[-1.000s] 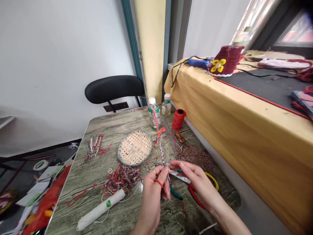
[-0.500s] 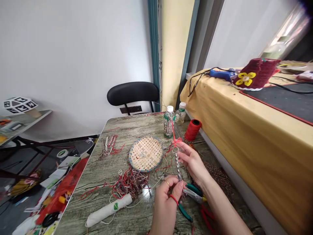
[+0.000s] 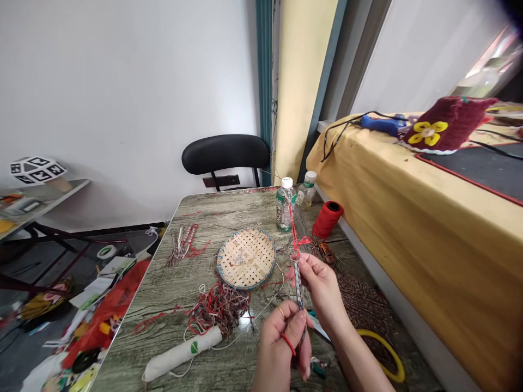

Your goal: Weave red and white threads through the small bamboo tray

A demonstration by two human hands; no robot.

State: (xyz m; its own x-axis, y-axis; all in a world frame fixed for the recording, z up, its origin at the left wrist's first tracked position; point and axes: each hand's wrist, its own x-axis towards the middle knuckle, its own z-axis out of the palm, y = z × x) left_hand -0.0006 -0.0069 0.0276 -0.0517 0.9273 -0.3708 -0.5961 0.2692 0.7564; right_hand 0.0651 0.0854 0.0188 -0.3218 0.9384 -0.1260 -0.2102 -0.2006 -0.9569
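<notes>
A grey-and-white braided cord (image 3: 298,280) is stretched between my two hands. Its lower part is pinched between the thumb and fingers of my left hand (image 3: 281,340), which wears a ring and a red wrist cord. My right hand (image 3: 322,283) is closed around the braid's upper end. From that end a red cord (image 3: 293,228) runs up to the neck of a green-labelled plastic bottle (image 3: 285,209). Under my hands lies a pair of scissors (image 3: 321,328), largely covered. A yellow handle (image 3: 398,362) shows right of my right forearm.
A round woven tray (image 3: 247,258) lies left of my hands, near a tangle of threads (image 3: 220,305) and a white thread roll (image 3: 182,354). Finished-looking braids (image 3: 188,239) rest at the left. A second bottle (image 3: 307,190) and a red thread spool (image 3: 328,219) stand at the back right.
My right hand has come down from the red cord and now grips the braid's top. The scissors are more hidden, and the yellow handle has come into sight. The camera view has shifted slightly.
</notes>
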